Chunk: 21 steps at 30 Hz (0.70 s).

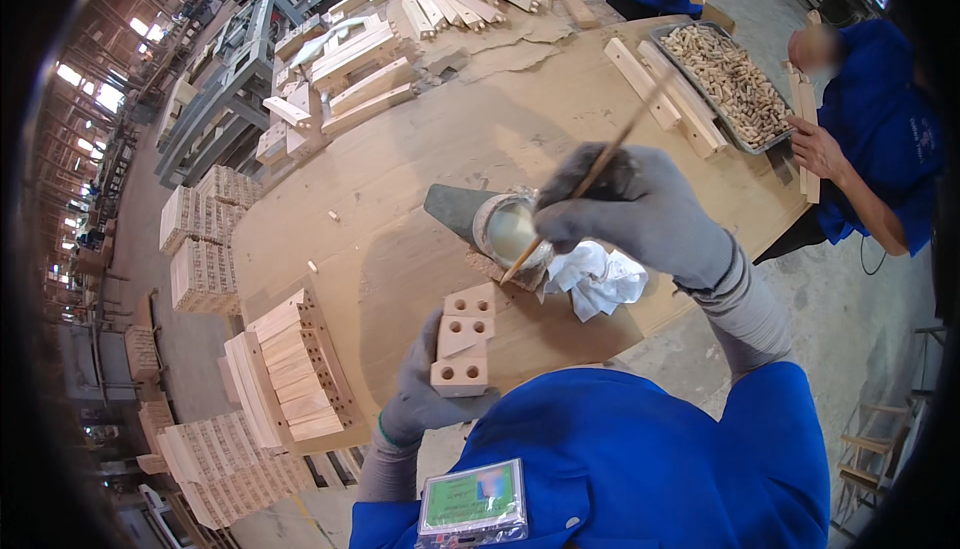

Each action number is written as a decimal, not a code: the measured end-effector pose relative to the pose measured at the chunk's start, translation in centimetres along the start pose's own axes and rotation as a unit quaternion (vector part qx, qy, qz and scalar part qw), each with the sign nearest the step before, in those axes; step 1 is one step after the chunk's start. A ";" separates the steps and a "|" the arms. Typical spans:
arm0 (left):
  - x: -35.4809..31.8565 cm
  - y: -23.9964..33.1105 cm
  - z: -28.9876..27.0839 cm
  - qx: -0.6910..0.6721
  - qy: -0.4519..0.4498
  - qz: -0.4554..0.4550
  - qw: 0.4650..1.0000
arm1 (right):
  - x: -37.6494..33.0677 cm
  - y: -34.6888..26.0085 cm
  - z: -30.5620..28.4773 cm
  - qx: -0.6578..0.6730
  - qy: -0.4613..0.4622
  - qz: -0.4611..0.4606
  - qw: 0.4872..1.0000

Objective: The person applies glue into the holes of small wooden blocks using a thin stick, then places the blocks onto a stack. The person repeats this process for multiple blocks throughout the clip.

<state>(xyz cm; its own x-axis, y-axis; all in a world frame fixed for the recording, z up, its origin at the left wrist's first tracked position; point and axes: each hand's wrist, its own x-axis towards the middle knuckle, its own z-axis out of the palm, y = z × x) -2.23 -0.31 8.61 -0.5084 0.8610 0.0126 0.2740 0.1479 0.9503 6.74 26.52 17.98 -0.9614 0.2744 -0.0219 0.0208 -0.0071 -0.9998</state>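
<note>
Drilled blocks (465, 340); tan tabletop (350, 194); grey floor (840, 294)

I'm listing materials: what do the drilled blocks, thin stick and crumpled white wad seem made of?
Drilled blocks: apparently bare wood, pale tan, matte.
Thin stick: probably unpainted wood or bamboo, given its brown colour.
White wad: matte paper or thin cloth; creases fit either.

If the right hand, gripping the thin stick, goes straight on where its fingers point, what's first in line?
Probably the round container of pale liquid, just left of the right hand; relative height is unclear, so the hand might pass over its rim.
</note>
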 end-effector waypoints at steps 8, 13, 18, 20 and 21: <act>-1.7 -1.6 -1.3 0.070 0.029 -0.027 0.997 | -1.2 11.2 -1.7 -0.005 0.126 0.077 0.989; -2.0 -2.1 -1.1 0.096 0.026 -0.034 0.994 | -0.9 10.9 -1.1 -0.066 0.115 0.126 0.983; -2.3 -2.4 -1.3 0.139 0.007 -0.024 0.990 | -1.4 11.9 -0.7 -0.045 0.127 0.054 0.989; -2.4 -2.4 -1.3 0.154 0.007 -0.013 0.988 | -2.1 12.0 -0.7 0.033 0.117 0.046 0.992; -2.4 -2.5 -1.2 0.141 0.010 -0.024 0.990 | -2.4 12.0 -0.8 0.072 0.112 0.041 0.990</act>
<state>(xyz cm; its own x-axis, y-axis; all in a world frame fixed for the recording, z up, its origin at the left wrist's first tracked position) -2.66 -3.30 6.61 -0.5421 0.8401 -0.0210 0.4654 0.3210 0.8248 9.55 26.52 6.02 -0.8728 0.4732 -0.1192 0.0416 -0.1714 -0.9843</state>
